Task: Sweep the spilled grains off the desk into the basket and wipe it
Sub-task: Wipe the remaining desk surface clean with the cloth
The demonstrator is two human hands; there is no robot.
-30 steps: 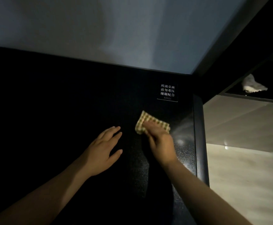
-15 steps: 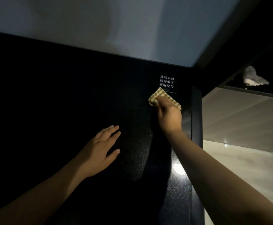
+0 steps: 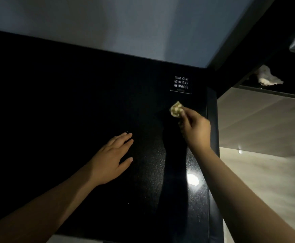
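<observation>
The black speckled desk point(image 3: 148, 181) fills most of the view in dim light. My right hand point(image 3: 195, 128) is near the desk's far right corner, its fingers curled round a bunched yellow checked cloth point(image 3: 176, 109) that sticks out past the fingertips. My left hand point(image 3: 111, 159) lies flat on the desk top in the middle, fingers straight and spread. A tiny pale speck point(image 3: 127, 132) shows just beyond its fingertips. No basket is in view.
A small white-lettered label point(image 3: 181, 82) is stuck on the desk just beyond the cloth. The desk's right edge point(image 3: 213, 155) drops to a pale floor point(image 3: 259, 172). A dark shelf at the upper right holds a crumpled white object point(image 3: 268, 78). A grey wall point(image 3: 108, 28) backs the desk.
My right hand slid the spread cloth away toward the label, then drew back a little; the cloth is now bunched up in its fingers. My left hand stayed flat in place.
</observation>
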